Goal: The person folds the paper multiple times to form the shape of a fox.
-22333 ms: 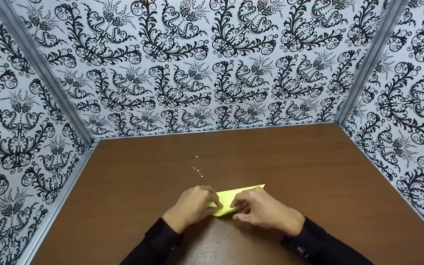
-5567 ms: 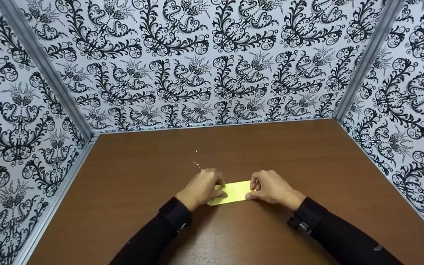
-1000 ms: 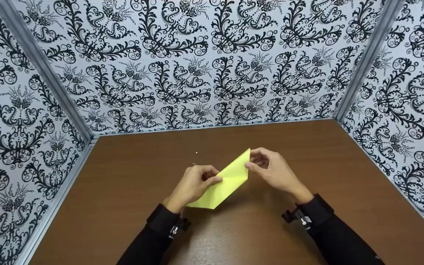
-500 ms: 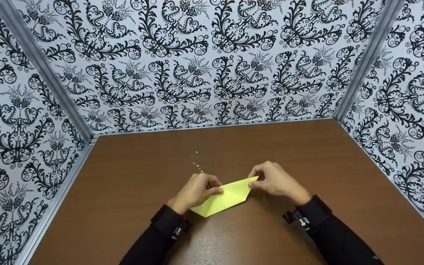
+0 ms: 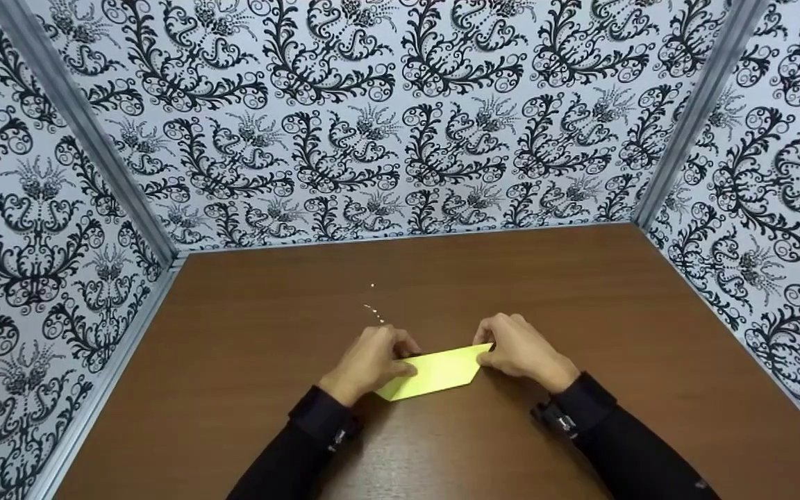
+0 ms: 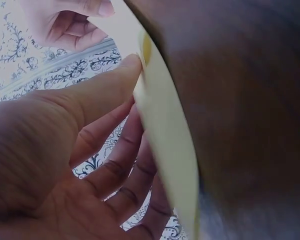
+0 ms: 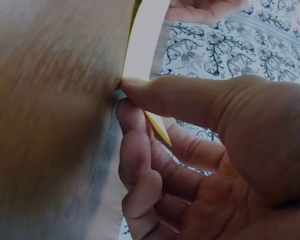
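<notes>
A folded sheet of yellow paper (image 5: 438, 369) forms a long slanted strip low over the table's front middle. My left hand (image 5: 370, 364) pinches its left part, thumb on the near face and fingers behind. At the paper's right end, my right hand (image 5: 523, 353) pinches the slanted edge between thumb and fingers. The left wrist view shows the paper (image 6: 167, 135) nearly edge-on, with a small gap between its layers by the thumb. In the right wrist view a pointed corner of the paper (image 7: 160, 129) sticks out past the right thumb.
The brown wooden table (image 5: 268, 298) carries a short line of small white specks (image 5: 374, 312) beyond the left hand. Patterned black-and-white panels (image 5: 400, 125) with grey metal posts (image 5: 702, 104) enclose the back and both sides.
Over the last second the right hand and its end of the paper have come down toward the table. The strip has turned from steeply slanted to nearly level, and both hands have kept their pinch.
</notes>
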